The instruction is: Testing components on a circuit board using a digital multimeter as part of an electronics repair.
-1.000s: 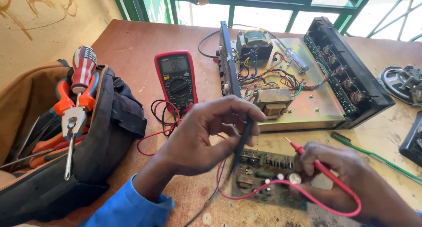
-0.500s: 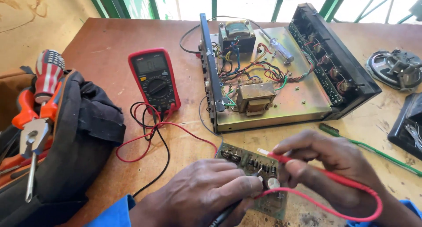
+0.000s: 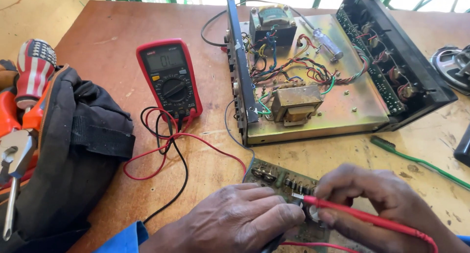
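Note:
A green circuit board [image 3: 274, 177] lies on the wooden table at the bottom middle. My right hand [image 3: 387, 209] grips a red test probe [image 3: 362, 216] with its metal tip touching parts on the board. My left hand [image 3: 235, 223] rests over the near part of the board, fingers closed on a black probe [image 3: 270, 243] of which only a short dark piece shows. Red and black leads [image 3: 166, 145] run from the probes to a red-cased multimeter [image 3: 169, 76] lying face up at the upper left.
An opened amplifier chassis [image 3: 318, 125] with transformer and coloured wiring lies beyond the board. A black tool bag [image 3: 73, 150] with pliers [image 3: 14, 155] and a striped screwdriver handle [image 3: 34, 69] sits left. A green screwdriver [image 3: 416, 160] and a loudspeaker [image 3: 453, 67] lie right.
My left hand came down from above the board and now rests on it with the black probe. The right hand keeps the red probe on the board. The view tilted down.

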